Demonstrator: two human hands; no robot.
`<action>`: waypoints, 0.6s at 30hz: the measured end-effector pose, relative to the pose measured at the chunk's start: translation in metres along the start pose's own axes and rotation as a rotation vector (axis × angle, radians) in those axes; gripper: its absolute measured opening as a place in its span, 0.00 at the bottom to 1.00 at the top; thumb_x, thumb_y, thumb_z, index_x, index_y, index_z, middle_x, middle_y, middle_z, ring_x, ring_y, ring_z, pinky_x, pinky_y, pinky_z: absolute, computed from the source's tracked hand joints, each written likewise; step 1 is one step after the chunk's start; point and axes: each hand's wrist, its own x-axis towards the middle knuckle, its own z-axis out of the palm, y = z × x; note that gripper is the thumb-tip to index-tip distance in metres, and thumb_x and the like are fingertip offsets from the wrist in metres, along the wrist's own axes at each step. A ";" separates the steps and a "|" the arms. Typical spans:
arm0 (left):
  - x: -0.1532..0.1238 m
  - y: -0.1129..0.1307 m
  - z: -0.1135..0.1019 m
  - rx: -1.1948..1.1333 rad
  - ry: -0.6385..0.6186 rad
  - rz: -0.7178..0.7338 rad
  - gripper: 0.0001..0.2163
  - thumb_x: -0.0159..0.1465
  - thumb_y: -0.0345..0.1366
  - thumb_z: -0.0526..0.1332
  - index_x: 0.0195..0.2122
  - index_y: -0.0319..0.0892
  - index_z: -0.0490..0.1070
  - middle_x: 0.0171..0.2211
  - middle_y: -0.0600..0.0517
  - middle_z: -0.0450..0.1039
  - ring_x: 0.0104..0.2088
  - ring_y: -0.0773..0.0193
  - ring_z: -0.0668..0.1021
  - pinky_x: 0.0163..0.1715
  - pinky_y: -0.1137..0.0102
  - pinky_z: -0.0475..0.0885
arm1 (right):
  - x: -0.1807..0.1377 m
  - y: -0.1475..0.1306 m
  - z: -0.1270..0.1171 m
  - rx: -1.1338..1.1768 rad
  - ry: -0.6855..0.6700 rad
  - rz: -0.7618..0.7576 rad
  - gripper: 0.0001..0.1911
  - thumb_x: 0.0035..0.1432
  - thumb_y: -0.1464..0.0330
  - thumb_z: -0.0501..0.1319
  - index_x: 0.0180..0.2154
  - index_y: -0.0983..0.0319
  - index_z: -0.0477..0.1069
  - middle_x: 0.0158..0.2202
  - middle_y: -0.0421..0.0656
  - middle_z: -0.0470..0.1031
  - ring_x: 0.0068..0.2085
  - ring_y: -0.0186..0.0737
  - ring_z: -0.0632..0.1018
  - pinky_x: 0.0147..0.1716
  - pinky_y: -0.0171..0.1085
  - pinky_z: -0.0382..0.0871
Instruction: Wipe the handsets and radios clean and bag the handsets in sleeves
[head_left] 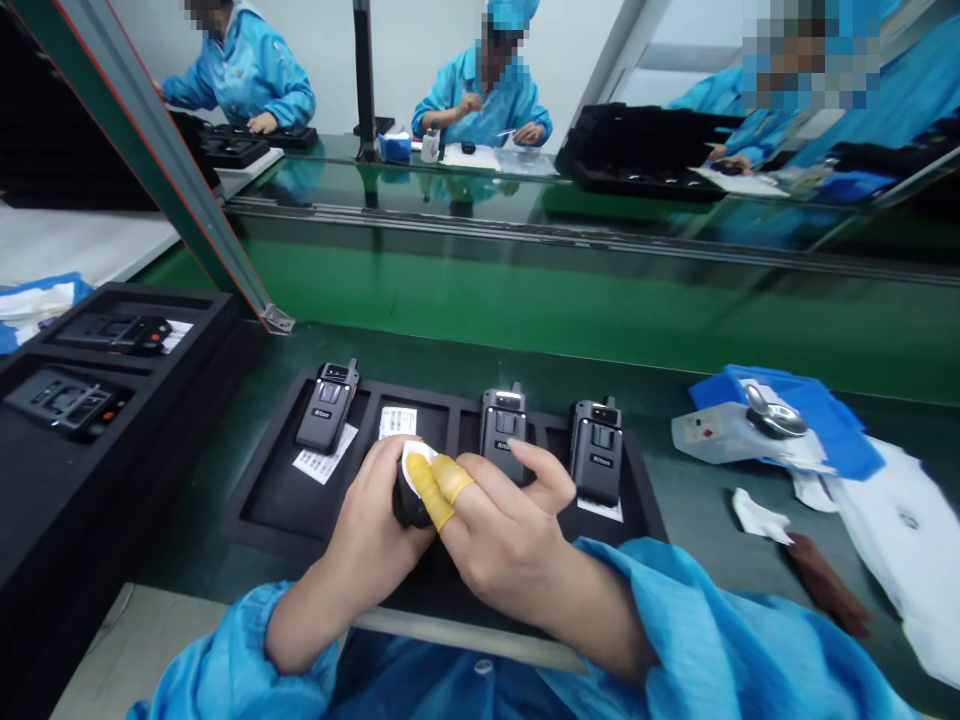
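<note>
My left hand (375,525) is wrapped round a black two-way radio (407,506), which is mostly hidden by my fingers. Two fingers of my right hand (514,520) wear yellow finger cots and press a white wipe (417,450) against the radio's end; the thumb stands apart. Just beyond my hands lies a black foam tray (274,505). In it rest a radio at the left (328,408), one behind my right hand (503,425) and one at the right (598,455), all marked "Riton". A printed label (397,421) lies in the compartment behind the held radio.
Stacked foam trays (161,375) with more radios stand at the left. On the right are a clear bottle (709,432), a blue bin (840,425), a crumpled wipe (759,516), a brown cloth (829,585) and white sheets (911,530). Co-workers in blue sit beyond the green divider (450,285).
</note>
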 end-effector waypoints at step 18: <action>-0.001 -0.001 0.003 0.059 0.030 0.033 0.27 0.46 0.21 0.57 0.48 0.43 0.61 0.45 0.48 0.70 0.46 0.58 0.75 0.46 0.62 0.72 | -0.014 0.001 -0.003 -0.033 0.026 0.052 0.17 0.56 0.80 0.49 0.23 0.60 0.70 0.23 0.35 0.72 0.35 0.31 0.73 0.55 0.44 0.46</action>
